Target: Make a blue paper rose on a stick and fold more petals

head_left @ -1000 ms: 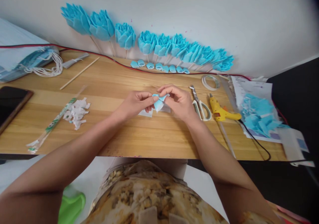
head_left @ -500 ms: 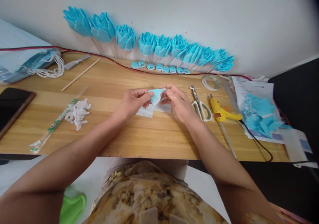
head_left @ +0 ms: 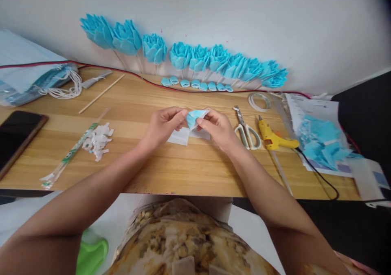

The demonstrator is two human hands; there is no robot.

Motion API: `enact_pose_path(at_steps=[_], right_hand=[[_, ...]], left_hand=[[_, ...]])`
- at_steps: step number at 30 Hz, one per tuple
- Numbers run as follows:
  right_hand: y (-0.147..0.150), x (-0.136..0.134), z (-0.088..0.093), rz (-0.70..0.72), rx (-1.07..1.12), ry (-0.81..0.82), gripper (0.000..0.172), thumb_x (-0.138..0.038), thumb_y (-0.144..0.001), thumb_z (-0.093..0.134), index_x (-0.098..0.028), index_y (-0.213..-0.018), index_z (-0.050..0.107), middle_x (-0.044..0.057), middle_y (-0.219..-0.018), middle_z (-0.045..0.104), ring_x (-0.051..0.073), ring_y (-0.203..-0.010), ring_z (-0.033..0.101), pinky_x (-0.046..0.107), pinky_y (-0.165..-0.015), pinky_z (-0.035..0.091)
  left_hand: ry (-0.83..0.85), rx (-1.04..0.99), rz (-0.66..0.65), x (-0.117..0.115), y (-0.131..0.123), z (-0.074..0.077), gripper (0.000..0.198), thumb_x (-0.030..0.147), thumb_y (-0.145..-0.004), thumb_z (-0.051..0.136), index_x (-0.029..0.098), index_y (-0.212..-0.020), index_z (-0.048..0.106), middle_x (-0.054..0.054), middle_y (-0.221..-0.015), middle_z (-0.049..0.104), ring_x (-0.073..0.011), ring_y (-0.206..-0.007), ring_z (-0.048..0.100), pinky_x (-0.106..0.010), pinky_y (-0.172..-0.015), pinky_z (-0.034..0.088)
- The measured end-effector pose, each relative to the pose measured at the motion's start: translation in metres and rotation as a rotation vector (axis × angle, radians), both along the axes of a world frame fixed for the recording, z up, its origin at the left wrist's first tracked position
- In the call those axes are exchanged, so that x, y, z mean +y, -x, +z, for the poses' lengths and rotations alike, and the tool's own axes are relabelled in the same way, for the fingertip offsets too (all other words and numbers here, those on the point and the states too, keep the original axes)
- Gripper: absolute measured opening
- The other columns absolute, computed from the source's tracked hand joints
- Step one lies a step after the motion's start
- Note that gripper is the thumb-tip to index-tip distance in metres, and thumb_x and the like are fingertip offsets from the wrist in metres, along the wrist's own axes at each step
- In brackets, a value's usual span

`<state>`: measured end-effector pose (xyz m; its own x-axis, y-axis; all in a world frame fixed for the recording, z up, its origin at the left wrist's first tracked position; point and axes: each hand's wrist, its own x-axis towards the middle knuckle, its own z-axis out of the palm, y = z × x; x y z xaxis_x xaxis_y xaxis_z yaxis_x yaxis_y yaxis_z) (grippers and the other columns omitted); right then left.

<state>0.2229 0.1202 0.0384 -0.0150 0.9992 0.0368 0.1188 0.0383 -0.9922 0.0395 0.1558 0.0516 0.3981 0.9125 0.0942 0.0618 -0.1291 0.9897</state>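
Note:
A small piece of blue and white fabric [head_left: 195,116], folded to a point at the bottom, is held above the table between both hands. My left hand [head_left: 166,124] pinches its left corner between thumb and fingers. On the other side, my right hand [head_left: 218,128] grips it, the thumb pressed across its front. Below the hands lie flat white pieces [head_left: 179,137] on the wood, partly covered by the right fingers. Scissors [head_left: 246,130] with pale handles rest just right of my right hand.
Blue fabric flowers [head_left: 180,57] on sticks lean along the wall, with several small blue rolls [head_left: 195,83] before them. At right lie a yellow glue gun [head_left: 275,139], a tape roll [head_left: 259,102] and blue pieces [head_left: 324,142]. White scraps [head_left: 99,140] and a phone [head_left: 20,134] are at left.
My right thumb has moved left onto the fabric's front, and the fabric has turned, its point now downward. My left thumb has shifted up to its corner. The view has shifted slightly.

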Motion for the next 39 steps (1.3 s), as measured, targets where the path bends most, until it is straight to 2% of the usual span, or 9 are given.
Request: enact_pose_path(at_steps=[5,12,18,22,27,30,34,39], right_hand=[[0.001,0.0,0.0,0.044,0.007,0.022,0.03,-0.046,-0.076,0.076,-0.021,-0.077,0.06,-0.002,-0.07,0.059,0.013,-0.068,0.055,0.029,-0.064,0.043],[-0.001,0.003,-0.001,0.04,0.065,0.013,0.029,-0.04,-0.078,0.074,-0.021,-0.069,0.053,-0.004,-0.066,0.053,0.012,-0.064,0.053,0.029,-0.065,0.043],[0.0,0.002,-0.001,0.046,0.044,0.012,0.032,-0.042,-0.078,0.073,-0.021,-0.068,0.051,-0.004,-0.065,0.052,0.012,-0.064,0.051,0.028,-0.064,0.042],[0.002,-0.001,0.002,0.045,0.008,0.035,0.033,-0.042,-0.078,0.073,-0.021,-0.067,0.05,-0.005,-0.063,0.051,0.011,-0.063,0.05,0.026,-0.061,0.04],[0.002,-0.002,0.005,0.054,0.066,0.026,0.027,-0.044,-0.079,0.073,-0.02,-0.078,0.061,-0.003,-0.071,0.058,0.012,-0.068,0.055,0.027,-0.066,0.047],[0.001,0.001,-0.002,0.023,0.099,-0.011,0.026,-0.044,-0.078,0.076,-0.021,-0.085,0.066,-0.003,-0.071,0.058,0.012,-0.068,0.056,0.028,-0.066,0.048],[-0.001,0.002,-0.011,-0.049,0.08,-0.088,0.019,-0.038,-0.081,0.075,-0.021,-0.081,0.066,-0.004,-0.068,0.057,0.011,-0.065,0.056,0.027,-0.064,0.047],[-0.001,0.002,-0.011,-0.106,0.014,-0.117,0.018,-0.038,-0.085,0.07,-0.021,-0.08,0.066,-0.003,-0.07,0.061,0.011,-0.066,0.058,0.026,-0.064,0.051]], left_hand=[[0.048,-0.006,0.014,0.002,0.001,0.0,0.029,0.045,-0.078,0.072,0.018,-0.07,0.066,0.001,-0.061,0.061,-0.0106,-0.057,0.051,-0.024,-0.058,0.044],[0.184,-0.119,-0.019,0.007,0.001,-0.009,0.035,0.049,-0.078,0.072,0.017,-0.066,0.064,-0.001,-0.061,0.062,-0.0101,-0.055,0.051,-0.026,-0.058,0.044],[0.117,-0.006,-0.084,0.005,0.001,-0.005,0.032,0.048,-0.077,0.072,0.017,-0.073,0.066,0.001,-0.061,0.059,-0.0092,-0.056,0.049,-0.023,-0.055,0.04],[0.1,0.035,-0.086,0.004,0.0,-0.006,0.029,0.043,-0.076,0.071,0.016,-0.068,0.062,0.004,-0.056,0.053,-0.0075,-0.052,0.043,-0.021,-0.051,0.034],[0.116,0.036,-0.073,0.005,0.0,-0.011,0.028,0.042,-0.075,0.07,0.016,-0.065,0.062,0.003,-0.055,0.054,-0.0072,-0.051,0.043,-0.021,-0.049,0.032],[0.139,0.061,-0.084,0.004,-0.001,-0.01,0.027,0.04,-0.074,0.07,0.016,-0.064,0.062,0.003,-0.054,0.054,-0.0071,-0.051,0.043,-0.02,-0.049,0.031],[0.172,0.086,-0.101,0.001,-0.002,-0.004,0.025,0.037,-0.074,0.069,0.016,-0.063,0.061,0.003,-0.055,0.054,-0.0069,-0.051,0.043,-0.02,-0.049,0.031],[0.212,0.059,-0.092,0.001,-0.002,-0.001,0.025,0.033,-0.076,0.07,0.016,-0.061,0.06,0.003,-0.053,0.054,-0.0067,-0.051,0.043,-0.021,-0.051,0.032]])
